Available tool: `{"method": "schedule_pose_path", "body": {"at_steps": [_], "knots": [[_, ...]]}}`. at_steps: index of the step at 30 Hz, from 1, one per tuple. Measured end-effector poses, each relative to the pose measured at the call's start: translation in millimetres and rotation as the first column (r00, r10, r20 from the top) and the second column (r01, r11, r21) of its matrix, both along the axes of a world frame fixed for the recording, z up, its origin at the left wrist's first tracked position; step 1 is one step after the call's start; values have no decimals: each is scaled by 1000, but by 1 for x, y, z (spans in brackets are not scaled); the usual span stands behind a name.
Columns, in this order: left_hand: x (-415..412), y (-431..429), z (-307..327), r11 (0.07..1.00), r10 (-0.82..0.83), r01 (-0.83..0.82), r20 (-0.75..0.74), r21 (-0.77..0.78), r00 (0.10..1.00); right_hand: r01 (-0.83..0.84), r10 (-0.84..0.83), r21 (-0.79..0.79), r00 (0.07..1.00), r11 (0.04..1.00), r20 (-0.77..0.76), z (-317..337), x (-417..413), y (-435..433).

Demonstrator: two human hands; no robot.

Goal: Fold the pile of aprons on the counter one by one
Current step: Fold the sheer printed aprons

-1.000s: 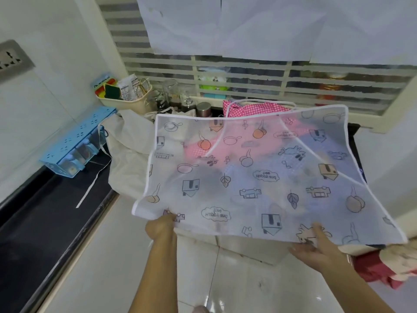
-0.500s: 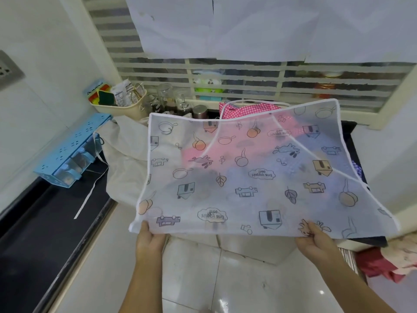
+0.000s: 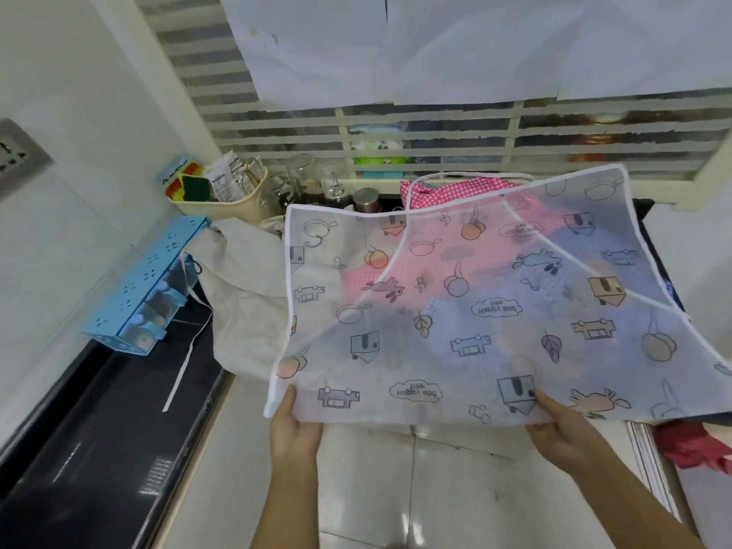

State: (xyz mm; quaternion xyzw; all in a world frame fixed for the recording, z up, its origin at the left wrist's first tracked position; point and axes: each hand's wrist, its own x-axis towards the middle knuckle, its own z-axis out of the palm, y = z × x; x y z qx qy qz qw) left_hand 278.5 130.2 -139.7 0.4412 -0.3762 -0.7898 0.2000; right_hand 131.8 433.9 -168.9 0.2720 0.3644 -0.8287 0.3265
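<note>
Evidently little was done: the left hand (image 3: 295, 423) and right hand (image 3: 554, 427) each pinched the printed apron (image 3: 455, 311), spread unfolded over the pile (image 3: 245, 295) on the counter (image 3: 79, 449).

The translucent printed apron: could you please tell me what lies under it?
Under the translucent apron a pink checked apron shows through, beside blurred bluish cloth; how many pieces lie there is hidden.

The scene is lit brightly and evenly by daylight from the striped window (image 3: 435, 132) at the back, softened by the paper sheets (image 3: 396, 45) over it. The translucent apron (image 3: 475, 303) is lit from behind, so colours are seen through it. Small glare spots are seen on the floor tiles (image 3: 376, 489) and the black worktop (image 3: 99, 449). Straight lines are bent near the edges; fine detail is slightly smeared.
</note>
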Motion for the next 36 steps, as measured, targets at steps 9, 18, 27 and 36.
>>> {"method": "schedule_pose_path", "body": {"at_steps": [9,18,27,36], "knots": [[-34,-69,14,833,54,395,767,-388,639,-421,791,893,487,-159,371,38,-7,-38],[-173,-44,35,-88,-513,916,806,-391,295,1,949,977,236,-215,209,49,-83,-91],[-284,-54,37,6,-504,807,695,-591,512,242,919,967,358,80,-165,64,-194,-105],[-392,-47,24,-101,-426,776,732,-622,531,343,978,939,182,33,-101,79,-340,-116]]}}
